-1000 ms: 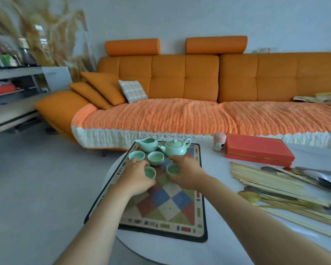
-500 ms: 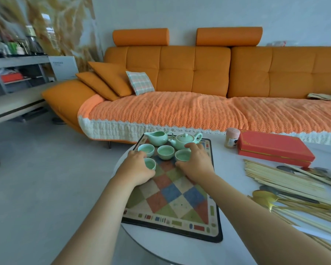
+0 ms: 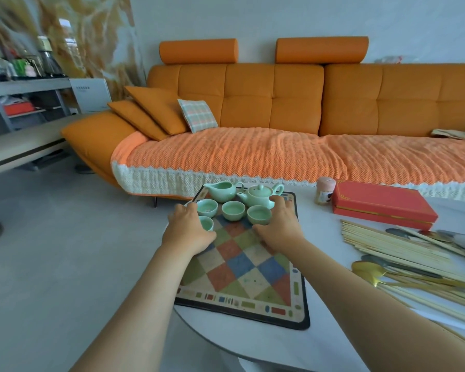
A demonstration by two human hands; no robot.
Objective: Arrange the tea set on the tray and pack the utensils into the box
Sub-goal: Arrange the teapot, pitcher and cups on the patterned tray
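A checkered tray (image 3: 242, 280) lies on the white round table (image 3: 321, 245). At its far end stand a pale green teapot (image 3: 259, 195) and a matching pitcher (image 3: 222, 190). In front of them two small green cups (image 3: 207, 207) (image 3: 233, 210) stand free. My right hand (image 3: 278, 228) curls round a third cup (image 3: 258, 214) at the right end of that row, fingertips close to the teapot. My left hand (image 3: 188, 230) grips a fourth cup (image 3: 207, 224) just nearer than the row, partly hiding it. The red box (image 3: 381, 204) sits shut at the right.
Chopsticks (image 3: 387, 244) and gold and silver spoons (image 3: 373, 272) lie spread on the table's right side. A small pink jar (image 3: 324, 190) stands beside the red box. An orange sofa (image 3: 279, 108) runs behind the table; grey floor lies to the left.
My right hand has slid its cup away from me into line with the two free cups. My left hand has stayed on its cup. The view has shifted.
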